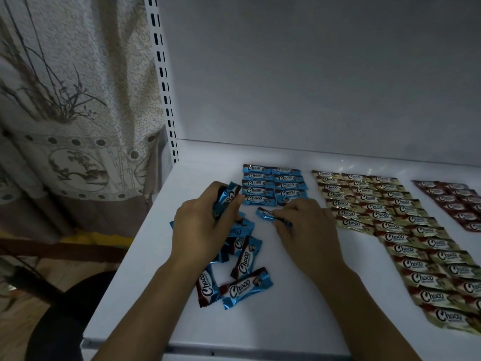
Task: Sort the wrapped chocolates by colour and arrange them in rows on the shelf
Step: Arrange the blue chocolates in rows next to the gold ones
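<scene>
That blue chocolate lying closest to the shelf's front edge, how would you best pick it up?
Probably pinch the blue chocolate across its narrow middle, coming from above: it lies flat on the shelf, its long sides free, while one end meets a neighbouring wrapper.

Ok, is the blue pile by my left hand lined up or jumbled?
Jumbled: the loose blue chocolates lie overlapping at different angles.

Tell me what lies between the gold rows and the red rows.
Nothing: the head view shows only a bare strip of shelf between the gold rows and red rows.
</scene>
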A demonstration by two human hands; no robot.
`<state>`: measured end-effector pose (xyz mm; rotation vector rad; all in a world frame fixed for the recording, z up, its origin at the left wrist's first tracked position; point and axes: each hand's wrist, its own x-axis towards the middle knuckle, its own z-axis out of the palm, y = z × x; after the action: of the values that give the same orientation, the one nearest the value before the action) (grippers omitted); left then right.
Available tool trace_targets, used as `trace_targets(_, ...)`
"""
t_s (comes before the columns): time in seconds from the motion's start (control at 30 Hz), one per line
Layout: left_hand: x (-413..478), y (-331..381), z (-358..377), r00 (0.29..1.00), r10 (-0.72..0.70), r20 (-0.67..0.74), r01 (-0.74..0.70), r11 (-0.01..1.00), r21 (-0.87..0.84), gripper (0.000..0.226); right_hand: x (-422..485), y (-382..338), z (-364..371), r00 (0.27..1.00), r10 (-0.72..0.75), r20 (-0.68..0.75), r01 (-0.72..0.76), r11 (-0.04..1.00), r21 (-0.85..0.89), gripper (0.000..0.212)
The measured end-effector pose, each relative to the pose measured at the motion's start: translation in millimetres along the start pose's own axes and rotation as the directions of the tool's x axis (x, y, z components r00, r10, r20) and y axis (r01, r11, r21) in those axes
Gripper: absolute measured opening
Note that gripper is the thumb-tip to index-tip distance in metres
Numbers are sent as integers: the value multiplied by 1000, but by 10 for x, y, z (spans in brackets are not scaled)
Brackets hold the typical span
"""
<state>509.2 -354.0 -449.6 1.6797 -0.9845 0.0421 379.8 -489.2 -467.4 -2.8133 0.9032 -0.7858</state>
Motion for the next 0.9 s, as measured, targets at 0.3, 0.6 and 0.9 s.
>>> trace_targets(0.3,-10,3,23,999,34,-39,-33,999,28,32,3,-102,105,989,-131,-73,128,991,-39,32)
trace_targets(0.6,10,12,40,997,-12,-73,9,999,-39,34,7,-105,186,979,-168,-116,169,986,-5,34)
trace_targets(0.9,29,-2,21,993,103,-55,-103,995,-6,32,-9,-109,64,981,-7,-193,58,963,261,35)
